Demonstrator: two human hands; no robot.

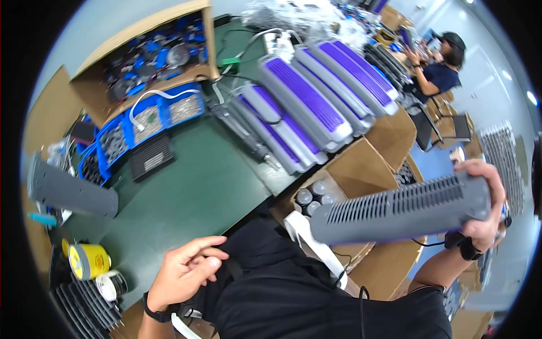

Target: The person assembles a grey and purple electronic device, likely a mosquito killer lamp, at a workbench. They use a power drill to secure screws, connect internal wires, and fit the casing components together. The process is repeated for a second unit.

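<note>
My right hand (pixel 490 203) grips the wide end of a long grey slotted housing (pixel 395 210), held out on the right over cardboard boxes. Rows of vent slits run along its upper face, and a purple edge shows underneath. My left hand (pixel 183 268) hovers near the front edge of the green table (pixel 186 209), fingers loosely apart and nothing in them. Several grey housings with purple ribbed panels (pixel 305 93) lie side by side at the table's far right. Another grey shell (pixel 73 186) stands at the left.
Blue bins (pixel 148 121) of small parts sit before a cardboard box (pixel 141 28) full of blue and grey pieces. A black slotted panel (pixel 152 158) lies beside them. A yellow container (pixel 88 261) and solder-like spool (pixel 111 285) are at lower left. A co-worker (pixel 443 68) sits far right.
</note>
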